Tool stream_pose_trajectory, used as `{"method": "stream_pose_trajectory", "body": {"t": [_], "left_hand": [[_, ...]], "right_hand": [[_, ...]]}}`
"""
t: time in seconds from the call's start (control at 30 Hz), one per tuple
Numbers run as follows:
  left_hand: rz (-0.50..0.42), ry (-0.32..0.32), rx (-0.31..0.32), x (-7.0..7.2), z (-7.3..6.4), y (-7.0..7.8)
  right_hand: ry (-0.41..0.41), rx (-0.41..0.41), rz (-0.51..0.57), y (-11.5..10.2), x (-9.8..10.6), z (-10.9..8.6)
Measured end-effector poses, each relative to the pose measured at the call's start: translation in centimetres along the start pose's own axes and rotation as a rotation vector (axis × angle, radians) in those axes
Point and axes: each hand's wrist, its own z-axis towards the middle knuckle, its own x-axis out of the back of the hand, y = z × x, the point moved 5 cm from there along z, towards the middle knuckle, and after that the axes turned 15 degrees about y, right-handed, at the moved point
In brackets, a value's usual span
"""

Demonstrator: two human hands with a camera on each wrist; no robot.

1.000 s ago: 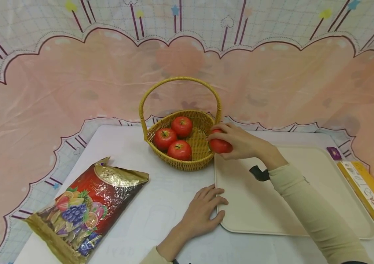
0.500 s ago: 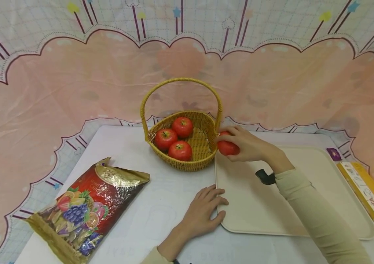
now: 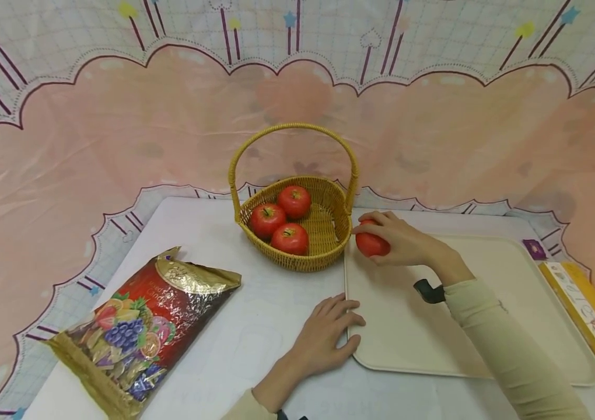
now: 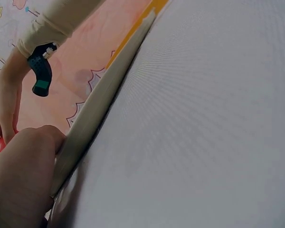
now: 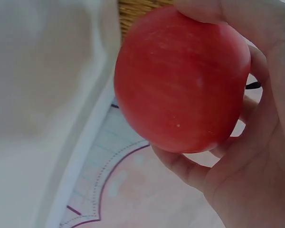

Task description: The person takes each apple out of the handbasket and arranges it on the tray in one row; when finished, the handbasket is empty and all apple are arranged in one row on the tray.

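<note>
A red apple (image 3: 372, 239) is gripped in my right hand (image 3: 408, 242), over the back left corner of the cream tray (image 3: 434, 344). In the right wrist view the thumb and fingers wrap the apple (image 5: 180, 85), its dark stem pointing toward the palm. Just left of this hand stands a yellow wicker basket (image 3: 321, 233) with an arched handle. Inside it sit three red apples: one at the back (image 3: 294, 202), one at left (image 3: 268, 220), one in front (image 3: 290, 239). My left hand (image 3: 324, 338) rests on the tray's left edge, fingertips over the rim.
At left on the white table (image 3: 255, 326) lies a red and gold candy bag (image 3: 150, 326). A yellow pasta box (image 3: 591, 326) lies along the tray's right side. A small purple wrapped piece (image 3: 534, 249) is near the tray's back right corner. A patterned cloth (image 3: 434, 146) hangs behind.
My right hand has carried the apple to the right and slightly nearer, away from the basket rim to over the tray. The left hand stays at the tray's edge.
</note>
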Motion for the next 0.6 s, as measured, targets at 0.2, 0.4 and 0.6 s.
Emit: {"method": "stream_pose_trajectory", "body": {"t": [0.2,0.4,0.6], "left_hand": [[-0.009,-0.008,0.004,0.1,0.0,0.0],[-0.002,-0.001,-0.002,0.1,0.0,0.1],[0.009,-0.003,-0.001,0.1,0.0,0.0]], "right_hand": [[-0.016,-0.036,0.001,0.6,-1.2,-1.0],[-0.035,-0.103,0.022,1.3,-2.2,-1.6],[-0.043,-0.109,0.035,1.2,-2.8,-2.0]]}}
